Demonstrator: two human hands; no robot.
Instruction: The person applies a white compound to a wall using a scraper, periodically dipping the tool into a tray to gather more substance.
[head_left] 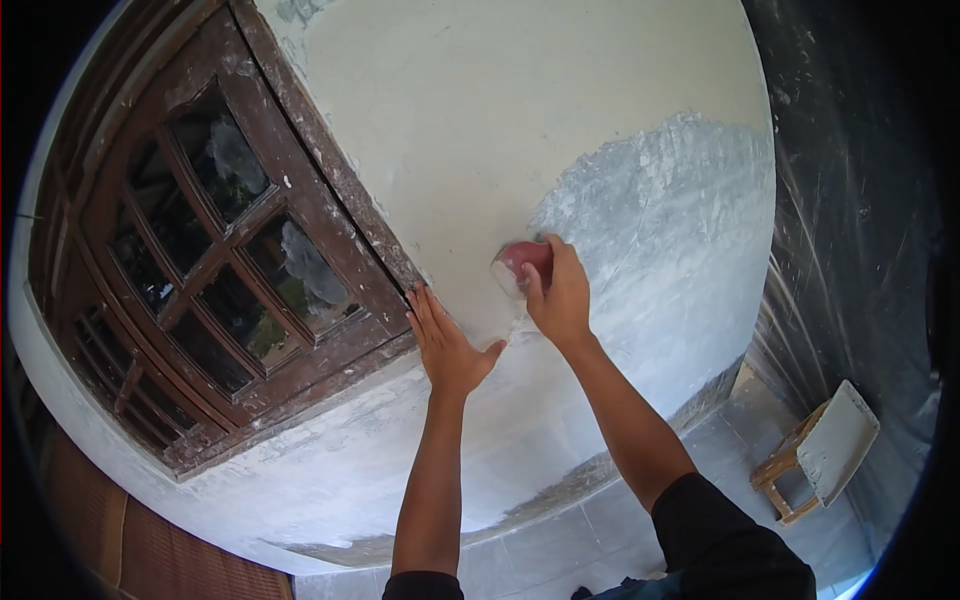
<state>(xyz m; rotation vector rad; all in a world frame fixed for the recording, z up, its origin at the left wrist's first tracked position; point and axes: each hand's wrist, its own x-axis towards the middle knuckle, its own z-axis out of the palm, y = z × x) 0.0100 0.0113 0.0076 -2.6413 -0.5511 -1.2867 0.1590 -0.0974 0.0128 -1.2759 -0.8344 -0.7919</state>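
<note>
My right hand point(562, 300) grips a dark red putty spreader point(526, 262) with pale filler smeared on its left side. The spreader lies against the wall, at the border between the smooth cream coat point(430, 110) and the rougher grey-white area point(665, 215). Lower and to the left, my left hand point(452, 350) rests on the wall with its fingers stretched out and thumb spread. Its fingertips touch the lower right corner of the brown wooden window frame point(385, 335). Nothing is in that hand.
Glass panes point(220, 150) with white smears fill the window on the left. A small wooden stool point(785, 470) stands on the tiled floor point(565, 540) at lower right, with a plaster-stained white tray point(840, 440) on it. Dark plastic sheeting point(840, 200) hangs along the right.
</note>
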